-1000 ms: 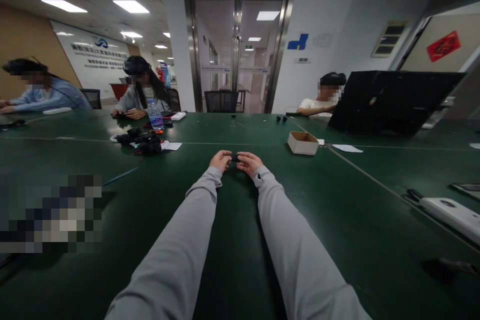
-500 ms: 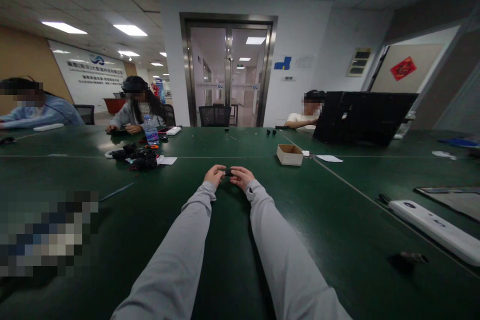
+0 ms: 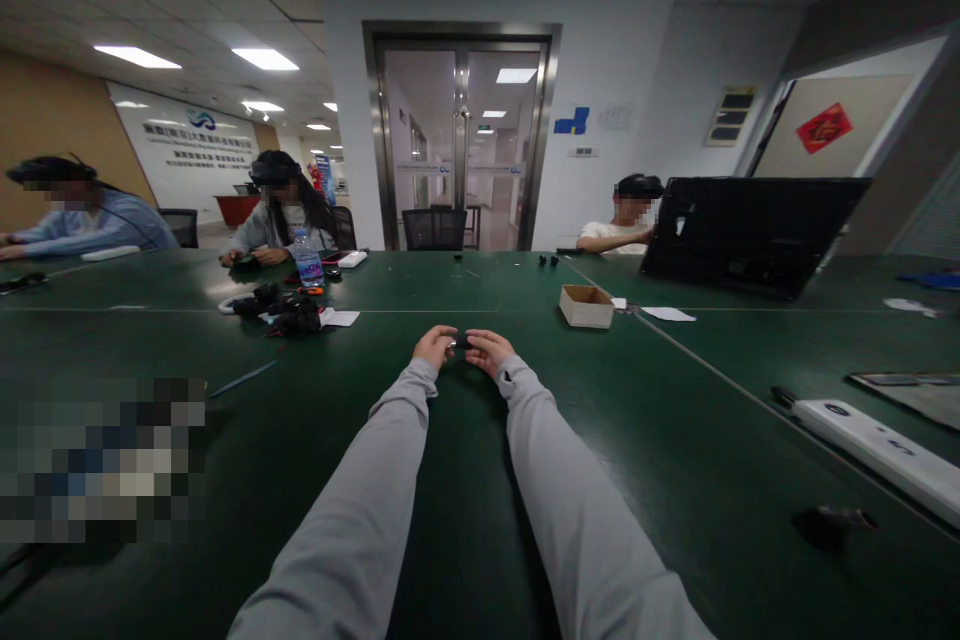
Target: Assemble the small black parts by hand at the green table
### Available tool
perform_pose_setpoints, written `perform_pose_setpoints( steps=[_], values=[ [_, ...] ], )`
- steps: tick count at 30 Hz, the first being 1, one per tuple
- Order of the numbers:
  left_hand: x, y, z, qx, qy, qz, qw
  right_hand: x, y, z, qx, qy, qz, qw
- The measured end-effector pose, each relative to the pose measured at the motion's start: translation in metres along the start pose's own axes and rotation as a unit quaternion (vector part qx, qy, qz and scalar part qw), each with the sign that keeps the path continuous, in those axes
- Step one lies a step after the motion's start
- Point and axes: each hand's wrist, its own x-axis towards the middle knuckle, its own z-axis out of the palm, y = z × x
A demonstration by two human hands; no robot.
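Note:
Both my arms reach forward over the green table [image 3: 465, 480]. A small dark object [image 3: 460, 340] is pinched between my two hands, too small for me to tell its kind. My left hand [image 3: 433, 347] closes on its left end, where a shiny spot shows near the fingertips. On its right end, the fingers of my right hand [image 3: 491, 351] are closed. Part of the object is hidden by the fingers. Right of my hands stands an open cardboard box [image 3: 586, 308]. A heap of black items [image 3: 289, 310] lies to their left.
A water bottle [image 3: 307, 258] stands behind the black heap. On the right are a white power strip [image 3: 877, 440], a dark object with a metal end [image 3: 832, 525] and a large black screen [image 3: 750, 235]. Several people sit along the far side. White paper [image 3: 669, 314] lies beyond the box.
The camera view has shifted slightly, moving the scene a little to the right. My hands still hold the small dark object, and slightly more of it shows between them.

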Motion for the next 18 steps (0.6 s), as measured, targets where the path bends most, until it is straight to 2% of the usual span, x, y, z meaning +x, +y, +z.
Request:
perform_pose_setpoints(
  steps=[9, 13, 18],
  values=[
    [0.002, 0.001, 0.000, -0.008, 0.003, -0.001, 1.000, 0.005, 0.000, 0.001, -0.005, -0.009, -0.010, 1.000],
    [0.005, 0.001, 0.000, -0.013, 0.022, -0.008, 1.000, 0.010, 0.000, 0.002, -0.004, -0.006, -0.024, 1.000],
    [0.009, -0.003, -0.001, -0.002, 0.012, -0.019, 1.000, 0.011, 0.001, 0.002, -0.001, -0.012, -0.027, 1.000]
  ],
)
